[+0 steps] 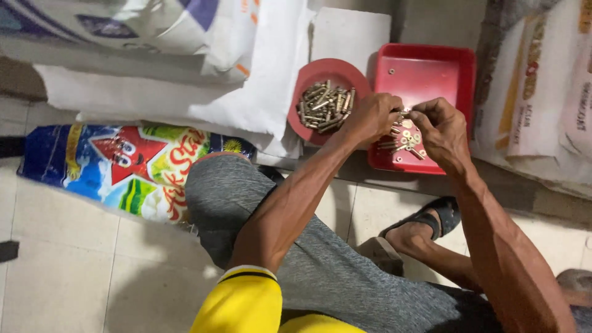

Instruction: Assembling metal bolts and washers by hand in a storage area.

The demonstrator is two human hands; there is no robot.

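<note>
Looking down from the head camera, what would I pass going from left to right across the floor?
Colourful printed bag → round red bowl of brass bolts → left hand → right hand, both over the square red tray → pale sack.

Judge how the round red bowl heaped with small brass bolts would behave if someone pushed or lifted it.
The round red bowl would probably feel heavy for its size, since metal bolts fill much of it. Pushed, it would likely slide rather than tip, being shallow and wide. Lifted carelessly, the loose cylindrical bolts could roll and spill.
</note>
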